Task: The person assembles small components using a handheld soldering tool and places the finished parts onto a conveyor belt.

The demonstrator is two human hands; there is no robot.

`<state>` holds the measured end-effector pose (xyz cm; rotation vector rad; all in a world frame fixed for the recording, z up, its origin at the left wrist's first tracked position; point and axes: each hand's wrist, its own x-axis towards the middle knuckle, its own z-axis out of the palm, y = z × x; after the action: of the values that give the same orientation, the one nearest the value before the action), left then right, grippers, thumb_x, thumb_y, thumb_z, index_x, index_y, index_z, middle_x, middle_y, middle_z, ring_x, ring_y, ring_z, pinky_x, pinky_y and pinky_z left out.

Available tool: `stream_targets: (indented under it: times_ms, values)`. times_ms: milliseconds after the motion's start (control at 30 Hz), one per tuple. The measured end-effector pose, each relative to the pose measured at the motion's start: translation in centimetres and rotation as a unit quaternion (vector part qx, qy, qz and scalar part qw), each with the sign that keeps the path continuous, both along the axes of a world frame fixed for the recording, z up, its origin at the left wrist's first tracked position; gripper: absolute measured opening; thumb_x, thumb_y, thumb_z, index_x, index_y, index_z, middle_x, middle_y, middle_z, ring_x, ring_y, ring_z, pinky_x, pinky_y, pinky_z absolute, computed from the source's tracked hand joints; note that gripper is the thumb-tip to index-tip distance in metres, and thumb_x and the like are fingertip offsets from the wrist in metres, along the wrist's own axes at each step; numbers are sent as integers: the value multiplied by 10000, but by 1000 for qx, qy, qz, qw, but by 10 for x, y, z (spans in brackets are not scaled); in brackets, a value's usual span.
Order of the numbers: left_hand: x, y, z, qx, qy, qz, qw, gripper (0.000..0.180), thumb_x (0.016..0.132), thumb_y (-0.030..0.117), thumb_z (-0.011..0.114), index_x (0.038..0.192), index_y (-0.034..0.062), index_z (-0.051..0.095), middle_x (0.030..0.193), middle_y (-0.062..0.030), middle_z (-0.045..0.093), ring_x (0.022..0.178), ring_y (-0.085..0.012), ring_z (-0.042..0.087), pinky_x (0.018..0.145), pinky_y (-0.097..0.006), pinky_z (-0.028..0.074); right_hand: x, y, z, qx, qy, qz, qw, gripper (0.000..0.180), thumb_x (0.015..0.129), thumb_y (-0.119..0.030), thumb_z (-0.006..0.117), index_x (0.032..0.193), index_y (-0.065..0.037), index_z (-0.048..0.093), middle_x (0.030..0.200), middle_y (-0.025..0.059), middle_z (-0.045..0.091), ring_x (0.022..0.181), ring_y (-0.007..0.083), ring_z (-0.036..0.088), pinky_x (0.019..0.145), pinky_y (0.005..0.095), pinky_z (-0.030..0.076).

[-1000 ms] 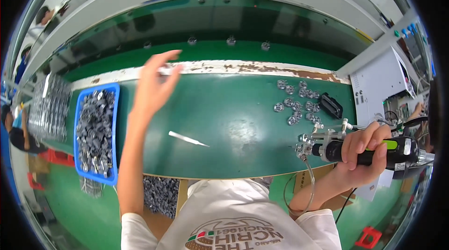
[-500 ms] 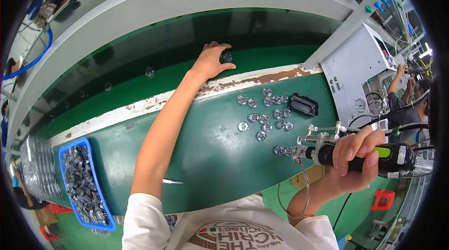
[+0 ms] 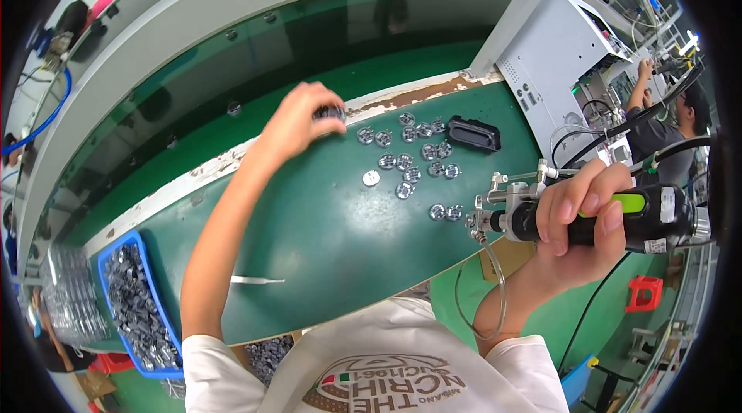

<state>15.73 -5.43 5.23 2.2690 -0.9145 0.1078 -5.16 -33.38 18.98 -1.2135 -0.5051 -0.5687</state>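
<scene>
My left hand (image 3: 297,123) is closed around a small round dark part (image 3: 330,113), above the worn white strip between the table and the green conveyor. Its fingers cover much of the part. In my right hand (image 3: 583,216) is a black powered screwdriver (image 3: 653,216) with a green lever, lying level over the table's right side. The metal tip (image 3: 483,220) of the tool points left, and a clear hose (image 3: 502,297) loops below it. Several small round clear-and-dark parts (image 3: 404,161) lie in loose groups on the green table (image 3: 309,243), two of them close to the tip.
Beyond the right groups sits a black oblong tray (image 3: 474,135). A grey machine cabinet (image 3: 549,65) stands at the right. On the left are a blue bin (image 3: 143,243) of dark parts and stacked clear trays (image 3: 69,289). A thin white tool (image 3: 259,280) lies near my left forearm.
My left hand has come back from the green conveyor toward the table, with the round part in its grasp. The view has shifted; my right hand still holds the screwdriver in about the same pose.
</scene>
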Motion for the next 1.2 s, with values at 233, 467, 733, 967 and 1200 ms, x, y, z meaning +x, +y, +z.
stream_targets:
  times_ms: [233,467,733,967,1200]
  values:
    - [-73,15,-23,24,0,24,999,453,711,335,882,1057,88,727,967,-82,648,1040,-302,589,917,-428,503,-7,16,1,-6,1,14,1000,234,1012,-199,532,903,-6,459,777,160,571,360,60,304,365,224,328]
    - [-83,43,-16,9,64,73,995,805,670,385,920,1356,124,589,1077,-90,626,1094,-304,564,960,-441,492,-14,16,-3,4,19,17,1000,248,1022,-220,519,906,-14,445,795,145,554,362,66,310,376,231,341]
    - [-45,60,-11,-33,-32,111,993,603,801,446,807,1258,89,644,1166,-122,631,1106,-322,586,951,-439,500,-4,14,-10,3,16,14,1000,247,1034,-219,501,907,-23,422,800,133,526,365,71,308,374,231,348]
    - [40,103,-36,-40,-49,355,933,550,818,137,810,1319,94,588,1110,-145,677,1154,-329,614,964,-447,521,7,19,-7,-6,-2,20,1000,260,1029,-218,528,901,-19,420,780,135,522,357,78,313,350,235,345]
    - [27,120,-23,-21,11,285,958,564,823,140,796,1342,81,584,1085,-157,718,1023,-347,681,909,-430,548,14,22,-10,-12,-15,-23,1000,286,1038,-244,517,878,-31,411,783,118,505,343,58,291,330,216,297]
